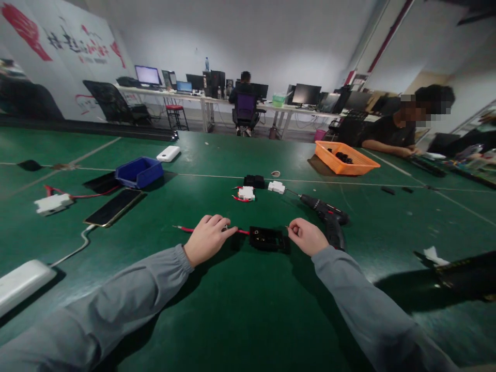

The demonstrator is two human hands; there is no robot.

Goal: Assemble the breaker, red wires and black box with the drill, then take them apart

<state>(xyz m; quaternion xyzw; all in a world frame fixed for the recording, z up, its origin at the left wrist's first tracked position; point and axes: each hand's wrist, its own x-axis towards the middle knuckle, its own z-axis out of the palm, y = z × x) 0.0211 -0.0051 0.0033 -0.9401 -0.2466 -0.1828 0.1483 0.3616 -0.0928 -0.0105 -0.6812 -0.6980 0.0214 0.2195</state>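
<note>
A small black open plastic housing (267, 238) lies on the green table between my two hands, with shiny metal bits inside its left half. A red wire (243, 232) runs into its left end, and its bare tip sticks out beyond the other side of my left hand (208, 238), whose fingers close over the wire. At the housing's right end, my right hand (308, 236) is pinched; a tiny thin tip shows at the fingers, too small to name. Just beyond the right hand lies a black cordless drill (325, 214), its long bit pointing left.
Beyond the housing sit white modules (246, 193) with red wires and a black block (254, 181). At left are a blue bin (139, 172), a phone (114, 207) and a white power bank (25, 284). An orange basket (346, 160) stands far right, near a seated person (403, 126).
</note>
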